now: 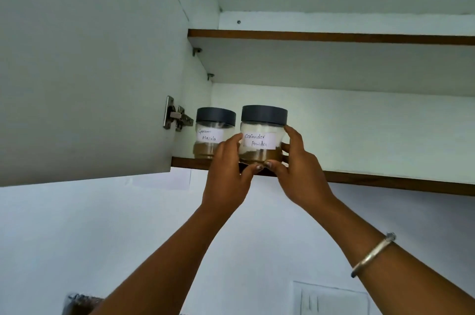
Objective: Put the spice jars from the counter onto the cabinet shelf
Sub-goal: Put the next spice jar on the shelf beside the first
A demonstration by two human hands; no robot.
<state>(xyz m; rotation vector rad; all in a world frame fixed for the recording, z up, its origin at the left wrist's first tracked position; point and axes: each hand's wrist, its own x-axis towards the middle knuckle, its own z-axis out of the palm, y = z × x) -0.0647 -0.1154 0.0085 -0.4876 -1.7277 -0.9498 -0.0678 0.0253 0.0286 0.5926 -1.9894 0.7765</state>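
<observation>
Beside the shelved Garam Masala jar (214, 132), the Coriander Powder jar (262, 134) is clasped by left hand (226, 173) and right hand (299, 173); its release is pending.

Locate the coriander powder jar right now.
Head view, centre: coriander powder jar at the lower shelf's front edge, held between left hand and right hand, right of the garam masala jar.

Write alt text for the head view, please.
Both hands, left hand and right hand, hold a Coriander Powder jar at the front edge of the lower cabinet shelf, beside a Garam Masala jar near the open cabinet door.
</observation>
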